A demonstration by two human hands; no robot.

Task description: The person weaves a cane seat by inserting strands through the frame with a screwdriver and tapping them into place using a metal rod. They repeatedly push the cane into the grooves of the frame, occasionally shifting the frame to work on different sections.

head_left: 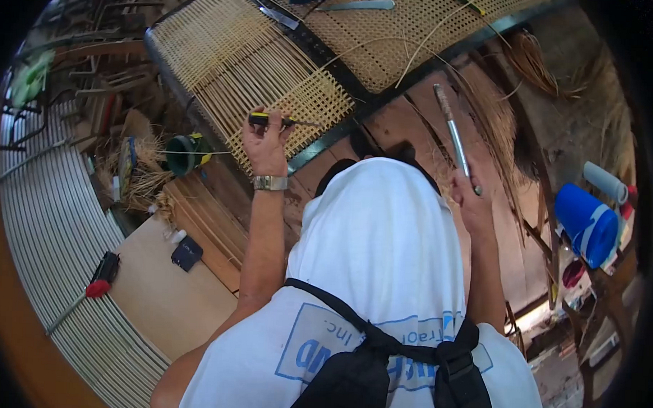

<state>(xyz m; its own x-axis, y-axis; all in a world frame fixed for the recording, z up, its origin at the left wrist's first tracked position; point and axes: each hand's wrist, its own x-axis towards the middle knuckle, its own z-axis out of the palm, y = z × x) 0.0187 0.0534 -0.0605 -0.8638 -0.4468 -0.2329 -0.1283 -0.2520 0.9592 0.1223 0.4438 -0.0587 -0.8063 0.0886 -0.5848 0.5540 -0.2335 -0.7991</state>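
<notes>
Woven cane panel point(301, 102) in a dark frame lies at the upper left, part open strands, part finished lattice. Over its lower part, my left hand point(266, 148), with a watch on the wrist, is closed on a black-and-yellow handled tool point(261, 119). The tool's thin metal shaft points right across the weave, and whether its tip touches the cane I cannot tell. To the right, away from the panel, my right hand point(473, 198) is closed round the lower end of a long silvery metal tool point(455, 136), whose far end is rough and brownish.
A second woven panel point(375, 33) adjoins at the top, with a flat metal strip point(358, 4) and loose strands on it. A green container point(183, 154) stands left, a blue bucket point(587, 224) right. Fibre bundles point(488, 116) hang at right. A white-covered head and shirt fill the lower middle.
</notes>
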